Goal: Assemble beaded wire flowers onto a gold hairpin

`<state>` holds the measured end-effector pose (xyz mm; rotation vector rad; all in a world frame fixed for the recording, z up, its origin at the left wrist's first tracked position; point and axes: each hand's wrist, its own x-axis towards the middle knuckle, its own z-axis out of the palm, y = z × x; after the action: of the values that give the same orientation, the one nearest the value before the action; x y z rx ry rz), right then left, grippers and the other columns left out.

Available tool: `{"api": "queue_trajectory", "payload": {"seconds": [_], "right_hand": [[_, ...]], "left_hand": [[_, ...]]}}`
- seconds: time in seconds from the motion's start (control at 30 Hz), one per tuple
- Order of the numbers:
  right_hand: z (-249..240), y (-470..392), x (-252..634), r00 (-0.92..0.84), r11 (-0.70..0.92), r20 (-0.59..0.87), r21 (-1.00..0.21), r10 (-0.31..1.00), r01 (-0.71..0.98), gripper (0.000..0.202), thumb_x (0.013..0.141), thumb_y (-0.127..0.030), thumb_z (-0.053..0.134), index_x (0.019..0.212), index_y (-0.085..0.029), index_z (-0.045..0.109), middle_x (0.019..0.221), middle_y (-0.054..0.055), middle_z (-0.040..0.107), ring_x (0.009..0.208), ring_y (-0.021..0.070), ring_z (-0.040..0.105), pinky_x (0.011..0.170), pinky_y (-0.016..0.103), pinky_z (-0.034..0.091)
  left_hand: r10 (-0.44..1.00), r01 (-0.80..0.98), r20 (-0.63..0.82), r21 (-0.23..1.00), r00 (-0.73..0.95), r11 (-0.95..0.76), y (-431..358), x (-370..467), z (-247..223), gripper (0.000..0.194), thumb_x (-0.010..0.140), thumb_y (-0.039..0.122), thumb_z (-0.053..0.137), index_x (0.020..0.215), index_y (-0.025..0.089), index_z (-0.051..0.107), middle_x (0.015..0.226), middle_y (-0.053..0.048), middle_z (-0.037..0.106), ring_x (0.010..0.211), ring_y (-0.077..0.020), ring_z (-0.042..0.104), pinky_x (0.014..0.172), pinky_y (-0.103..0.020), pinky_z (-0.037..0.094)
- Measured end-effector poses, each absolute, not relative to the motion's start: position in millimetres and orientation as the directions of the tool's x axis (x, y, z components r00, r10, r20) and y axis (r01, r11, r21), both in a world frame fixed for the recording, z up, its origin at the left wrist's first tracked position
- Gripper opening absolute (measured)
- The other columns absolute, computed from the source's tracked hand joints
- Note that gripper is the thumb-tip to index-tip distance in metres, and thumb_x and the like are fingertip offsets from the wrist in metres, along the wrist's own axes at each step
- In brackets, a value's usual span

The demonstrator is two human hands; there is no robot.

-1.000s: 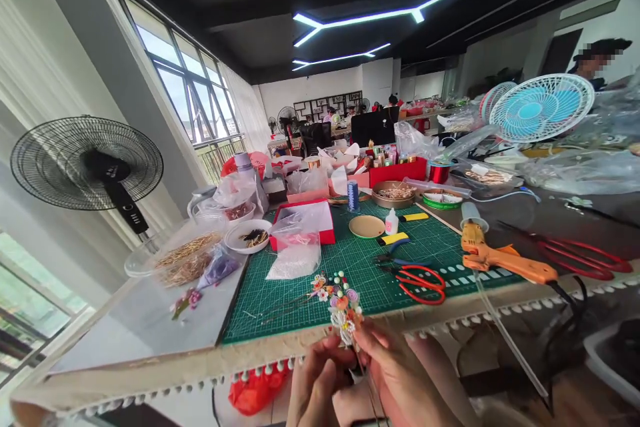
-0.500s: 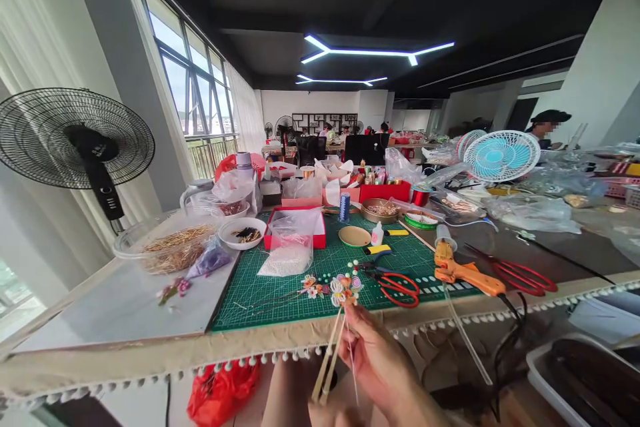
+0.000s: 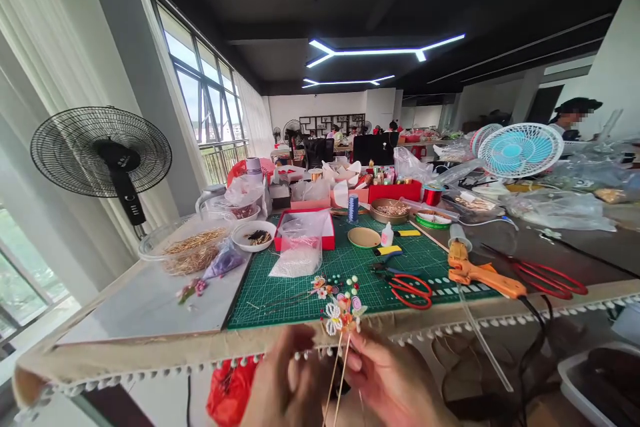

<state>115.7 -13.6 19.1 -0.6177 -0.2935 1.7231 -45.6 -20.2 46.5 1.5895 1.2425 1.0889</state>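
My right hand (image 3: pixel 385 370) pinches a beaded flower hairpin (image 3: pixel 345 313) just under its blossoms, above the table's front edge. The ornament has white beaded petals and orange and pink flowers. Two long pale prongs run down from it between my hands. My left hand (image 3: pixel 287 380) is to the left of the prongs, smeared by motion, so its fingers and anything in them cannot be made out. Behind the blossoms, a smaller flower piece (image 3: pixel 320 285) with thin wire stems lies on the green cutting mat (image 3: pixel 250 300). A few loose-looking beads (image 3: pixel 354 287) show beside it.
Red-handled scissors (image 3: pixel 413 290), an orange glue gun (image 3: pixel 480 275) and larger red shears (image 3: pixel 550 278) lie to the right. A bag of white beads (image 3: pixel 297 257), a glue bottle (image 3: pixel 387 235) and a tub of gold pins (image 3: pixel 195 247) stand farther back. Pompom trim (image 3: pixel 190 368) edges the table.
My left hand has moved up and left, away from the lower ends of the prongs. The hairpin now sits slightly lower in my right hand, and the camera view has shifted left.
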Motion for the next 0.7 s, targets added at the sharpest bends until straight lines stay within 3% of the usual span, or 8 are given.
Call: {"api": "queue_trajectory", "payload": {"seconds": [0.1,0.2,0.3,0.43,0.57,0.7], "right_hand": [[20.6,-16.6,113.7,-0.154,-0.226,-0.172,-0.574,0.973,-0.787,0.03,0.051,-0.03,0.089,0.067,-0.014,0.07,0.053,-0.006,0.052,0.046,0.0021,0.04,0.046,0.014,0.037],[17.8,-16.6,114.6,-0.155,-0.198,-0.122,-0.631,0.98,-0.75,0.027,0.056,-0.033,0.087,0.069,-0.016,0.07,0.053,-0.006,0.05,0.045,0.0034,0.038,0.045,0.016,0.035],[15.7,-18.1,116.8,-0.157,-0.18,-0.094,-0.657,0.983,-0.732,0.026,0.061,-0.037,0.083,0.071,-0.017,0.07,0.056,-0.004,0.053,0.046,0.0053,0.04,0.046,0.018,0.037],[19.7,-24.6,122.5,-0.09,-0.156,-0.132,-0.68,0.987,-0.716,0.024,0.057,-0.032,0.085,0.072,-0.018,0.073,0.065,-0.001,0.062,0.058,0.0088,0.051,0.056,0.018,0.042],[20.2,-27.3,129.6,-0.05,-0.103,-0.093,-0.762,0.994,-0.64,0.023,0.065,-0.038,0.08,0.078,-0.02,0.073,0.069,0.0,0.063,0.068,0.0122,0.055,0.068,0.021,0.046],[17.9,-24.3,131.7,0.037,-0.074,-0.11,-0.847,0.993,-0.527,0.036,0.06,-0.05,0.08,0.062,-0.017,0.067,0.059,-0.002,0.055,0.058,0.0092,0.045,0.054,0.019,0.039]], "left_hand": [[0.932,0.063,0.052,0.995,0.358,-0.08,-6.2,-21.1,47.3,0.031,0.078,0.043,0.065,0.1,0.021,0.069,0.088,-0.007,0.069,0.088,-0.025,0.061,0.079,-0.03,0.048],[0.936,0.008,-0.005,1.0,0.351,0.002,-6.5,-3.0,41.7,0.038,0.076,0.053,0.063,0.088,0.017,0.068,0.06,-0.001,0.06,0.053,-0.0145,0.053,0.051,-0.023,0.044],[0.935,-0.017,-0.081,0.996,0.346,0.092,-10.3,2.7,35.9,0.044,0.073,0.06,0.062,0.077,0.017,0.062,0.049,0.005,0.048,0.039,-0.0082,0.038,0.038,-0.02,0.029],[0.945,-0.015,-0.096,0.994,0.313,0.106,-10.7,2.2,32.1,0.045,0.075,0.061,0.06,0.074,0.017,0.054,0.052,0.008,0.041,0.041,-0.0041,0.026,0.039,-0.018,0.019],[0.955,0.184,0.009,0.981,0.297,-0.066,-11.5,2.1,32.3,0.041,0.082,0.057,0.052,0.075,0.016,0.055,0.063,0.002,0.051,0.055,-0.0097,0.041,0.05,-0.02,0.033],[0.954,0.392,0.099,0.896,0.284,-0.21,-17.2,4.0,33.4,0.035,0.09,0.046,0.04,0.082,0.018,0.058,0.066,-0.001,0.058,0.062,-0.015,0.051,0.06,-0.024,0.038]]}}
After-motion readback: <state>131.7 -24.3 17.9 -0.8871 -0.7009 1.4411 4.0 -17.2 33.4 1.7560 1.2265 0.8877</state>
